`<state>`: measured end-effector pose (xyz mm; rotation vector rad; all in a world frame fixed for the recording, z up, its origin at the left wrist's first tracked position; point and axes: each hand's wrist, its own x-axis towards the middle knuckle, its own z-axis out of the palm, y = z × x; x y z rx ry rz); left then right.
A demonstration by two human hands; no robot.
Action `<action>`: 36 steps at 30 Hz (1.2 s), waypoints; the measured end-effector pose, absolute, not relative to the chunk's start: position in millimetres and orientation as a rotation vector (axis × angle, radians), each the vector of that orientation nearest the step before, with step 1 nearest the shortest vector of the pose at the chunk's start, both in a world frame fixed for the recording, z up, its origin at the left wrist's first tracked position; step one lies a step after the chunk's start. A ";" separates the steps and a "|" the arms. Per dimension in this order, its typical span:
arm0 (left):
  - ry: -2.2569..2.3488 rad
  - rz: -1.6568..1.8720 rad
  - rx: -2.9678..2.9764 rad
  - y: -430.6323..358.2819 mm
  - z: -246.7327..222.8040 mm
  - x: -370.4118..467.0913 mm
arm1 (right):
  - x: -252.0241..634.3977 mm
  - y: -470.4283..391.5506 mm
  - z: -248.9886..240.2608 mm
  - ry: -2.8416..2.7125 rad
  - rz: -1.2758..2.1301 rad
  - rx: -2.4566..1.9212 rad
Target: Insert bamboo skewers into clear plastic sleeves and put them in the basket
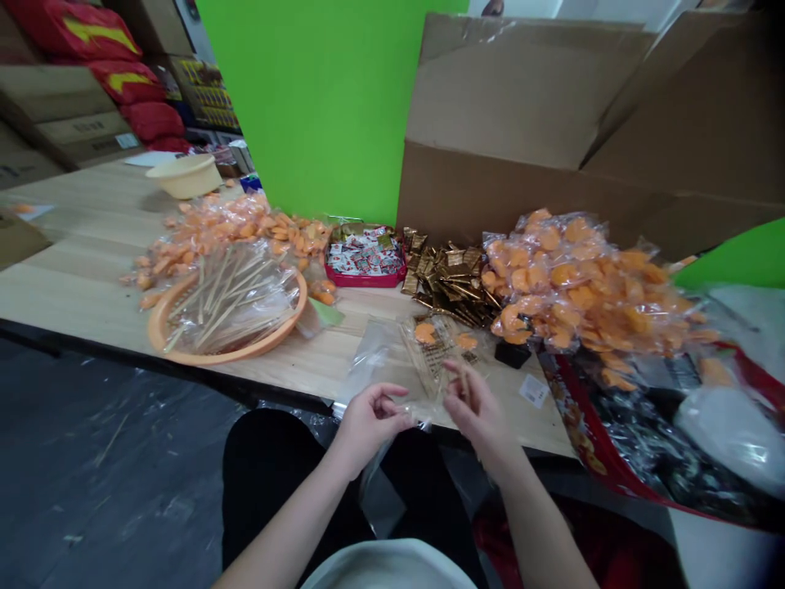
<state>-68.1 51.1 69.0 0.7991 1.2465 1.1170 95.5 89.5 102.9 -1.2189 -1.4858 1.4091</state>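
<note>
At the table's front edge, my left hand (375,421) pinches the edge of a clear plastic bag (422,411) between thumb and fingers. Facing it, my right hand (477,409) is curled, with something thin and tan between its fingers, too blurred to name. Just beyond the hands lies clear packaging with brown print (434,356), with an orange piece (424,333) and a second one beside it. More flat clear bags (371,360) lie to the left. Behind these is a heap of gold-wrapped packets (454,282).
An orange basket (160,331) with wooden sticks in plastic stands left. Bagged orange pieces (570,278) are heaped right, more (214,221) left. A pink tray (366,281) holds small packets. Cardboard (503,98) rises behind; a red-edged container (582,425) is at right.
</note>
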 end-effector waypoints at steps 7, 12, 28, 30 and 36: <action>1.336 1.075 1.032 46.1 67.3 -75.8 | 75.2 85.1 86.9 -1.715 1.310 -1.378; 0.858 0.875 0.835 45.0 81.4 -83.6 | 77.5 97.6 94.6 -1.945 1.389 -1.239; 1.136 1.011 0.619 46.1 82.8 -83.4 | 96.1 120.6 55.7 -1.527 1.173 -1.269; 1.112 0.979 0.610 44.9 81.5 -82.7 | 99.3 122.0 74.7 -1.333 1.138 -1.198; 1.006 0.881 0.562 44.2 84.6 -80.5 | 88.7 124.4 113.2 -1.390 1.327 -0.994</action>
